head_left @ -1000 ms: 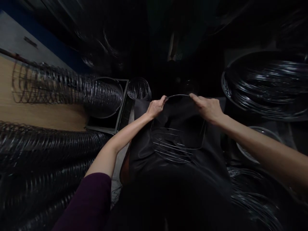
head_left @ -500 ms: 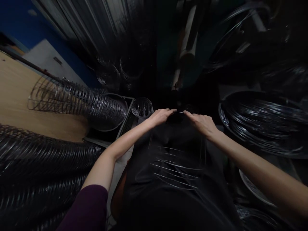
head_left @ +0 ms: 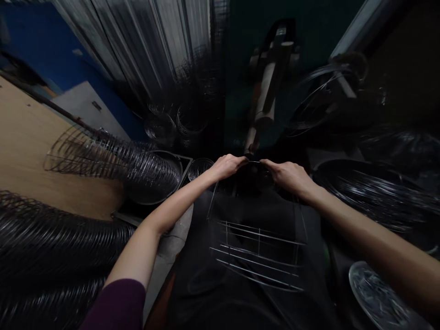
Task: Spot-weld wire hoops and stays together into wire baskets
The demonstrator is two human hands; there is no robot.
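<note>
A thin metal wire basket [head_left: 259, 232] hangs in front of my dark-clothed lap, its parallel wires crossed by a few uprights. My left hand [head_left: 228, 166] pinches its far wire at one side. Opposite it, my right hand [head_left: 288, 176] pinches the same wire, with a short bare stretch between the two sets of fingertips. Just beyond the hands, a pale cylindrical machine arm [head_left: 266, 94] slopes down and ends in a narrow tip close above that wire. Dim light hides the area beneath the tip and how the fingers wrap underneath.
On the left, a row of wire rings [head_left: 137, 160] leans over a wooden board [head_left: 24, 133], with more dark coils [head_left: 51, 233] below. Dark wire bundles [head_left: 371, 192] fill a round container at right. A dish of small pieces [head_left: 378, 293] stands at lower right.
The camera view has shifted, so the machine arm and surroundings appear lower. The wire basket shows more clearly, a little lower and to the right. Both hands keep hold of it.
</note>
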